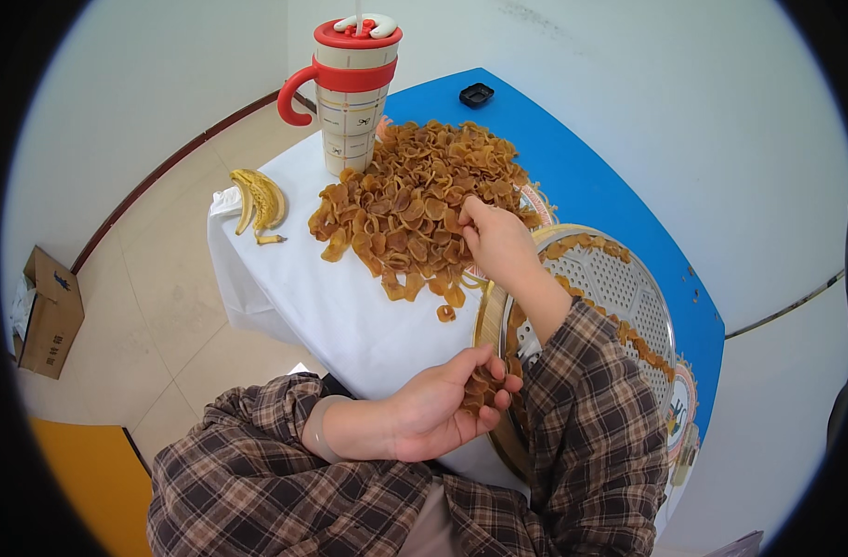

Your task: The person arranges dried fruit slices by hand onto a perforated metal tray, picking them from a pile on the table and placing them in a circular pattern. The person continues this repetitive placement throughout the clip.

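A heap of thin brown dried slices [424,202] is spread over the white cloth [305,278]. My right hand [497,240] reaches to the heap's right side, fingers curled together against the slices. Whether a slice is pinched between those fingertips is hidden. Closer to my body, my left hand [438,404] is palm up and cupped around several slices [481,390]. Just right of it lies a round perforated metal tray [605,278] with a gold-coloured rim. Rows of slices [636,341] line this tray, and my right forearm passes over it, hiding part.
A tall cup [358,104] with a red handle and straw stands behind the heap. Banana peel [260,198] lies at the cloth's left edge. A small black dish [476,95] rests on the blue tabletop [570,181]. On the floor at left is a cardboard box [51,313].
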A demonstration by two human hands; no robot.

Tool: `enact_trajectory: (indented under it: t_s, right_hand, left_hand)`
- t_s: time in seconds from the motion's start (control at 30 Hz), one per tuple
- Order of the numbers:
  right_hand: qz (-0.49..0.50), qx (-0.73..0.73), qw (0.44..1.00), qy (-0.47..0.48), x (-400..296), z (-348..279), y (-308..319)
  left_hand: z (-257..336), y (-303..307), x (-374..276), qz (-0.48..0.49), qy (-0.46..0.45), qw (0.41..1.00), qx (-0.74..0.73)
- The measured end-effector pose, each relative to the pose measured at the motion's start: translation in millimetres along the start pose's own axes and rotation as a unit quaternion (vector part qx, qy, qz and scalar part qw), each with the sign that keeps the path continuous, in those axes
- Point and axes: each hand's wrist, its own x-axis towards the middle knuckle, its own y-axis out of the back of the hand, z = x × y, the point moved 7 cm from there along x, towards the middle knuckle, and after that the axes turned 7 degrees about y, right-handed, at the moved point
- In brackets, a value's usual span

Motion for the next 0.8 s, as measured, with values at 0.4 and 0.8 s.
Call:
enact_trajectory:
  t_s: [0.4,0.8]
  right_hand:
    - [0.027,0.025,0.999,0.007,-1.1,4.1,7.5]
    - [0.133,0.216,0.953,-0.166,-35.3,30.6,80.0]
  left_hand:
    - [15.3,1.1,-2.2,-0.004,-0.041,0.999,0.003]
    - [177.8,-35.0,-30.7,0.248,-0.465,0.499,0.688]
